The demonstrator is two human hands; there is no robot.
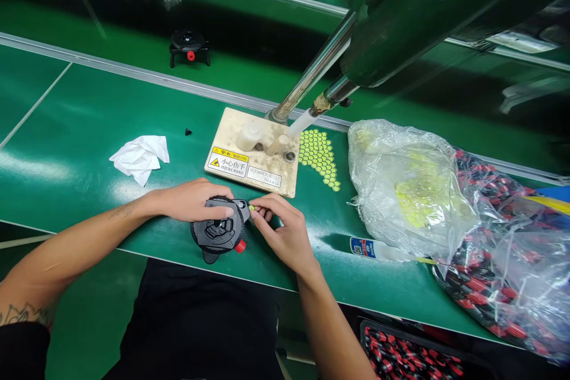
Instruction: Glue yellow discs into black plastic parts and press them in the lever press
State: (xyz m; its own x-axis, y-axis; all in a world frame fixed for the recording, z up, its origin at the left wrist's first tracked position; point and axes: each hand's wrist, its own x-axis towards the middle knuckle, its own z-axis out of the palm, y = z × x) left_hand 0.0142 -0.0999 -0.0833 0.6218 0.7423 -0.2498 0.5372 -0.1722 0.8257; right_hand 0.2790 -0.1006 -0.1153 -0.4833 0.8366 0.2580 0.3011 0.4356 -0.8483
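My left hand (196, 202) is closed on a round black plastic base (218, 225) with a red knob (240, 246), its thumb lying across the top. The base rests at the front of the green table. Beside it, my right hand (282, 228) pinches a small yellow-green disc (252, 208) between thumb and fingertips. That disc is close to the round hole on the lug at the base's upper right; whether they touch I cannot tell. Behind both hands stands a cream press plate (253, 151) with a warning label. Many matching yellow-green discs (318, 154) lie in rows right of it.
Above the plate hangs a press arm with a white rod (300, 123). A crumpled white tissue (141, 157) and a small black piece (187, 131) lie left. To the right are a glue bottle (378, 249), a clear bag (401, 172) and bagged red-black parts (490, 291). Another black base (187, 41) sits behind.
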